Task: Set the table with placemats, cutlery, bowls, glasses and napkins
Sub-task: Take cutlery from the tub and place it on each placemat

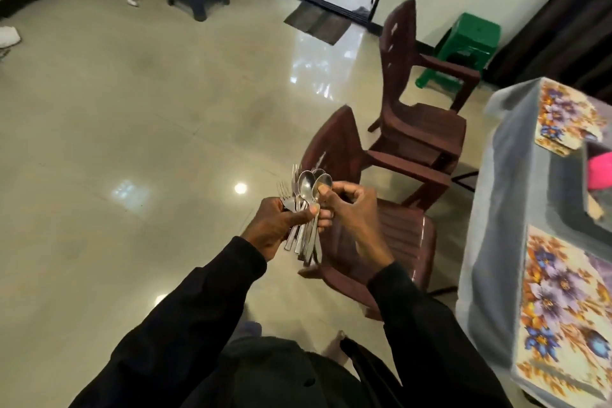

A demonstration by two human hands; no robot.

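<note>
My left hand point(280, 225) grips a bundle of steel cutlery point(306, 209), several spoons and forks, handles pointing down. My right hand point(351, 205) pinches the bowl of one spoon point(323, 183) at the top of the bundle. Both hands hover over the floor, left of the table. The table point(490, 215) stands at the right under a grey cloth. Two floral placemats lie on it, one near point(566, 305) and one far point(563, 116).
Two dark red plastic chairs stand beside the table, one near point(394, 235) and one farther point(420, 103). A green stool point(470, 40) sits behind them by the wall. A pink object point(601, 172) lies on the table. Glossy tiled floor point(132, 129) spreads to the left.
</note>
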